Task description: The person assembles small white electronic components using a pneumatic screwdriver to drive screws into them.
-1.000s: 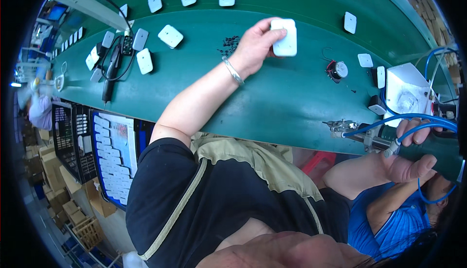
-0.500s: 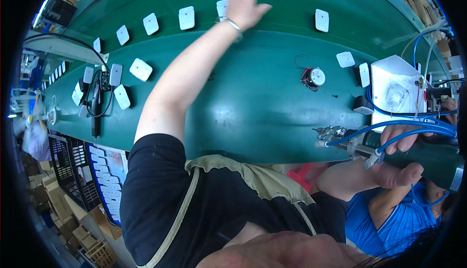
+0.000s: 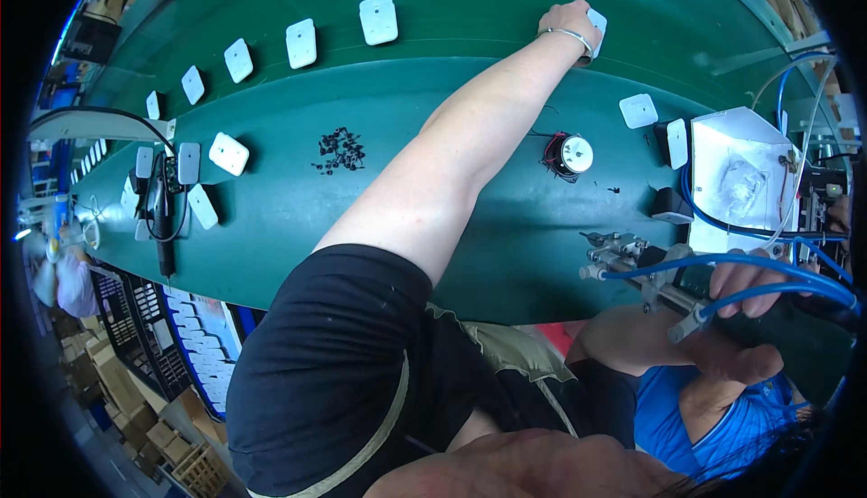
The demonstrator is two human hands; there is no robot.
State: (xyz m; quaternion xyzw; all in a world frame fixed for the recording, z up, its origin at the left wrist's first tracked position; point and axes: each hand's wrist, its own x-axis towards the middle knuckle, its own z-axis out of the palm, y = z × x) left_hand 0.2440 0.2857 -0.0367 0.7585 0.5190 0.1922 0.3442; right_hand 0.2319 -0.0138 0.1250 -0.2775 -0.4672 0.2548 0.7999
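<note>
My left hand (image 3: 564, 19) reaches far across to the raised back strip of the bench. Its fingers are closed on a white rounded rectangular case (image 3: 597, 30), whose lower part lies behind the wrist and bracelet. My right hand (image 3: 742, 364) is at the right, beside a metal air cylinder fixture (image 3: 652, 281) with blue hoses. Its thumb and fingers are apart, partly covered by the hoses, and I see nothing held in them. Below my left wrist, a round motor-like part (image 3: 573, 154) with a white face and thin wires lies on the bench.
Several white cases (image 3: 302, 44) stand along the back strip. A pile of small black parts (image 3: 340, 150) lies mid-bench. A black electric screwdriver (image 3: 163, 218) hangs at the left. A white open box (image 3: 720, 141) stands at the right, with a person in blue (image 3: 691, 421) nearby.
My left hand has moved right along the back strip and closed on the rightmost case there. The cases further left have shifted in view. My right hand stays near the fixture.
</note>
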